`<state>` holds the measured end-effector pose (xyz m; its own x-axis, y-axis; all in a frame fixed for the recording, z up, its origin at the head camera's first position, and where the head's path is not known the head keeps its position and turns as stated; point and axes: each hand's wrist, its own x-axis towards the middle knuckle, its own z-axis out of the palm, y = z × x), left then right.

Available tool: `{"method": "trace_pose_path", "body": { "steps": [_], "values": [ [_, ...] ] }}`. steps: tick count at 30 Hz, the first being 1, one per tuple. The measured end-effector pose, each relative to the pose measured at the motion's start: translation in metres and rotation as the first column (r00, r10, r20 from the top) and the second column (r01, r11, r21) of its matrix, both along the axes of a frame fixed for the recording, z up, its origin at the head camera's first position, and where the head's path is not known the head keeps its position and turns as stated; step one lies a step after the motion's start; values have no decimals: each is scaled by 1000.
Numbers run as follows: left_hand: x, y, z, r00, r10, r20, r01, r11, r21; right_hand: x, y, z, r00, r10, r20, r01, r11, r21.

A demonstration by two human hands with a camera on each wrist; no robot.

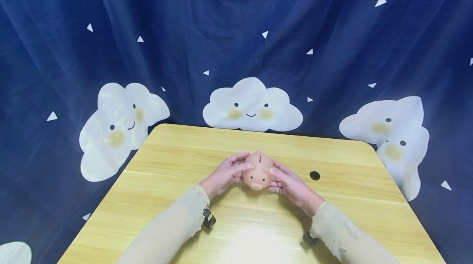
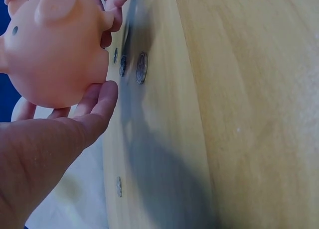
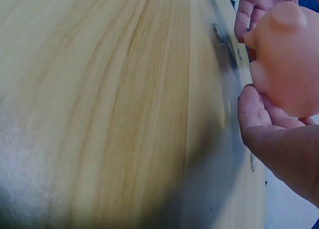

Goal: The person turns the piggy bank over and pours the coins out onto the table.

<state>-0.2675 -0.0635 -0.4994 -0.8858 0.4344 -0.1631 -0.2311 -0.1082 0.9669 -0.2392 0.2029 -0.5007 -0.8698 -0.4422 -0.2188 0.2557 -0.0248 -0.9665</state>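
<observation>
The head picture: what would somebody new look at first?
Probably the pink piggy bank, held over the wooden table between the left hand and the right hand. Next might come the smiling white cloud in the middle of the dark blue curtain behind the table. A small black disc also stands out on the pale wood, off to the right.

From the head, can't fully see left hand (image 1: 227, 173) or right hand (image 1: 293, 185) behind the pig (image 1: 258, 171), nor read the scrawl (image 1: 350, 232) at its four o'clock. From left wrist, can't read edge-on coins (image 2: 142, 68) at eleven and seven. From right wrist, can't see the whole pig, edge-cut at two.
</observation>
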Motion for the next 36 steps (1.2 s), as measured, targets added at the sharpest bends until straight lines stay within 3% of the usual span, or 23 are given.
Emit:
{"method": "trace_pose_path", "body": {
  "steps": [6,12,17,22,30,36],
  "values": [
    [-2,-2,-1,998,-16,-56,16,1000,-1,0,0,-1,1000,-22,-13,21,1000,-10],
    [-2,-3,10,989,-13,-145,14,1000,5,1,2,7,993,-53,-102,51,999,-17],
    [-1,-2,14,985,-10,-171,9,1000,-8,1,2,10,993,-65,-98,64,998,-7],
    [2,-1,9,990,-10,-142,5,1000,-31,3,1,5,997,-48,-61,48,999,7],
    [0,3,-2,999,-15,44,18,998,-61,1,-2,0,996,-35,76,31,998,52],
    [2,4,3,999,-2,45,8,992,-129,1,-2,1,989,-8,147,1,999,42]
  ]
}}
